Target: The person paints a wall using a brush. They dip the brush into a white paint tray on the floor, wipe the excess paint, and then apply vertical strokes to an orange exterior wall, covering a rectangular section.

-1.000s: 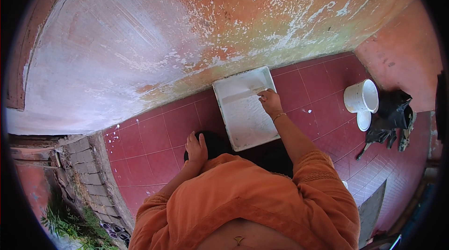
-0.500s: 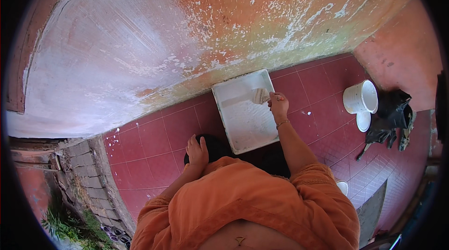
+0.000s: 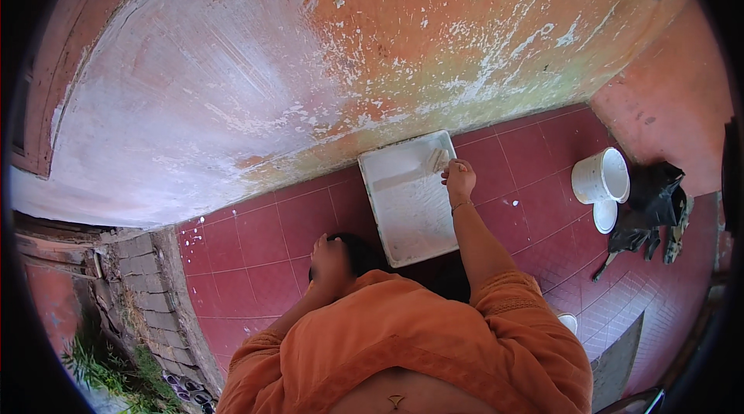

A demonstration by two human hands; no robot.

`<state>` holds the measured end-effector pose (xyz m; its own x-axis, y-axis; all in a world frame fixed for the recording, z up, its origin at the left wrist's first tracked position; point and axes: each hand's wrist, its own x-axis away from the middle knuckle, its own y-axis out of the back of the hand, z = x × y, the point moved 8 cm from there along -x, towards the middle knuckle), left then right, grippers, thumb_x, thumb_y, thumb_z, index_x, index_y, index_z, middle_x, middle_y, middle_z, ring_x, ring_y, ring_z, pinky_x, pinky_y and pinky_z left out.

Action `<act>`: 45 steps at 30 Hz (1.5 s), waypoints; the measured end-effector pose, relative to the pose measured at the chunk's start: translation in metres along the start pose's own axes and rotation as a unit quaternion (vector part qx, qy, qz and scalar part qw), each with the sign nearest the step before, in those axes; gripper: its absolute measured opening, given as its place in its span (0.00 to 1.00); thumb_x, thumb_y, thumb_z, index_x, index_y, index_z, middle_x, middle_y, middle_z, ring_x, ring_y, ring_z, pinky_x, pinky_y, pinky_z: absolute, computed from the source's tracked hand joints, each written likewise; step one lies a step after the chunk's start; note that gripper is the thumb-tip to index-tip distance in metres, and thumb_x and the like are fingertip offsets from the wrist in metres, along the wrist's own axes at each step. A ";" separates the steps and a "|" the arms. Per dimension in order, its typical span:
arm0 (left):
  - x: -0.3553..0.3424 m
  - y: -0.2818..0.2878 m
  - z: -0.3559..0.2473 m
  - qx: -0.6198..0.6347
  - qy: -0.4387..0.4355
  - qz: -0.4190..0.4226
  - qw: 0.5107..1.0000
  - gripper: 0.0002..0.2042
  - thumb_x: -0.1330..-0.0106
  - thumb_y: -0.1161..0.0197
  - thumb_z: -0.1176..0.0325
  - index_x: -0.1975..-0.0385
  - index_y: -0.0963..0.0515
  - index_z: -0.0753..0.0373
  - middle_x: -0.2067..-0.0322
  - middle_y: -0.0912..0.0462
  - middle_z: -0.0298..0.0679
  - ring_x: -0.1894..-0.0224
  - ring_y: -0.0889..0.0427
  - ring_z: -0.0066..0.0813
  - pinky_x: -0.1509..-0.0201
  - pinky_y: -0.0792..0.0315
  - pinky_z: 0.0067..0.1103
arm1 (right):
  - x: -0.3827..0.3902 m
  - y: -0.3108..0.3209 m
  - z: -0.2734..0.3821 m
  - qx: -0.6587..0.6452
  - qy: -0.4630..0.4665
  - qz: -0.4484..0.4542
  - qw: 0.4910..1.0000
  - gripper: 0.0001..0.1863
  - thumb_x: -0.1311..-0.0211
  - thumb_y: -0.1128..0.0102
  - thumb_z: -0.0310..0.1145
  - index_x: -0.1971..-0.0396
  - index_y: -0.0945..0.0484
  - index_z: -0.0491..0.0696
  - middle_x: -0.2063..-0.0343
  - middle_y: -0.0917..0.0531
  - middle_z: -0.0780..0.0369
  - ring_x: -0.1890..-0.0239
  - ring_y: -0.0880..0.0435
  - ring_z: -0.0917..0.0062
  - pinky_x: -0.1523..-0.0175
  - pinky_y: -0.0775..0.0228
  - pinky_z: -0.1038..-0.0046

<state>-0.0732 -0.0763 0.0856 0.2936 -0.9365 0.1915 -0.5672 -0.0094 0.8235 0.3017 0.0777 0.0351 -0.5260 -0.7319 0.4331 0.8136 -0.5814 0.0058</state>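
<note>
My right hand [image 3: 459, 180] is closed round the handle of a paintbrush [image 3: 436, 160], whose pale, paint-coated bristles are over the upper right part of a white, shallow rectangular tray [image 3: 399, 220]. The tray lies on red floor tiles [image 3: 283, 220], against the peeling wall [image 3: 403, 34], which is orange with a broad whitish patch at the left. My left hand [image 3: 332, 267] rests on my dark-clad left leg below the tray's left side, fingers stretched out and partly blurred, holding nothing that I can see.
At the right stand a white bucket [image 3: 589, 177] with a white lid [image 3: 605, 216] and crumpled black plastic [image 3: 651, 201], near a pink side wall [image 3: 659, 104]. At the left the tiles end at a rough paved strip [image 3: 147, 290] with plants [image 3: 143, 371] and footwear [image 3: 190, 387].
The tray and wall base appear lower in the picture as the view shifts. Compared with a second ago, my right hand has moved slightly right, and more of the brush's bristles shows.
</note>
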 end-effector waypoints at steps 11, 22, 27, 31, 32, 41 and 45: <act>-0.001 0.001 -0.005 -0.004 0.013 -0.004 1.000 0.28 0.31 0.55 0.49 0.43 0.36 0.70 0.43 0.33 0.56 0.39 0.35 0.54 0.35 0.48 0.51 | 0.102 0.006 -0.012 0.326 0.341 0.160 0.867 0.10 0.46 0.37 0.26 0.63 0.21 0.41 0.74 0.20 0.56 0.70 0.20 0.67 0.61 0.28 0.69; 0.006 0.008 -0.007 0.023 0.019 -0.016 0.999 0.28 0.31 0.55 0.49 0.42 0.37 0.69 0.42 0.33 0.55 0.37 0.37 0.53 0.34 0.49 0.51 | 0.061 0.031 -0.073 0.271 -0.164 0.202 0.927 0.11 0.44 0.43 0.23 0.62 0.28 0.35 0.79 0.23 0.56 0.80 0.20 0.70 0.78 0.26 0.71; 0.001 0.007 0.002 0.041 0.008 -0.042 0.998 0.28 0.31 0.55 0.49 0.43 0.36 0.69 0.42 0.33 0.56 0.38 0.36 0.54 0.34 0.49 0.51 | 0.048 0.047 -0.063 0.493 0.157 0.182 0.836 0.11 0.51 0.44 0.23 0.66 0.24 0.34 0.77 0.19 0.48 0.77 0.16 0.61 0.72 0.25 0.62; 0.005 0.009 0.010 0.052 0.014 -0.057 0.997 0.28 0.31 0.54 0.50 0.43 0.36 0.70 0.43 0.32 0.56 0.40 0.34 0.54 0.37 0.45 0.49 | 0.097 0.066 -0.057 0.408 0.010 0.175 0.896 0.14 0.54 0.43 0.27 0.65 0.21 0.38 0.73 0.18 0.46 0.63 0.16 0.55 0.58 0.26 0.59; 0.004 0.011 0.007 0.049 0.011 -0.064 0.997 0.28 0.31 0.53 0.50 0.44 0.35 0.70 0.44 0.31 0.56 0.41 0.33 0.54 0.38 0.44 0.49 | 0.085 0.080 -0.072 0.496 0.131 0.148 0.846 0.13 0.52 0.42 0.28 0.65 0.20 0.40 0.74 0.18 0.49 0.71 0.17 0.60 0.67 0.26 0.61; 0.005 0.015 0.017 0.082 -0.012 -0.089 0.993 0.27 0.32 0.51 0.51 0.45 0.34 0.70 0.45 0.30 0.56 0.42 0.32 0.54 0.40 0.41 0.46 | 0.097 0.078 -0.070 0.389 -0.031 0.237 0.890 0.12 0.44 0.46 0.34 0.63 0.21 0.43 0.81 0.22 0.55 0.80 0.23 0.69 0.75 0.33 0.67; 0.006 0.013 0.016 0.070 -0.029 -0.078 0.994 0.27 0.32 0.51 0.52 0.44 0.35 0.70 0.45 0.31 0.57 0.42 0.32 0.54 0.40 0.41 0.46 | 0.164 0.035 0.023 0.046 -0.130 0.249 0.959 0.12 0.41 0.46 0.38 0.66 0.28 0.44 0.87 0.32 0.64 0.89 0.35 0.79 0.85 0.46 0.77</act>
<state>-0.0916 -0.0874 0.0885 0.3447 -0.9381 0.0323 -0.6201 -0.2017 0.7581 0.2502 -0.0545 0.1269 0.0020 -0.7904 0.6126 0.9726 -0.1409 -0.1850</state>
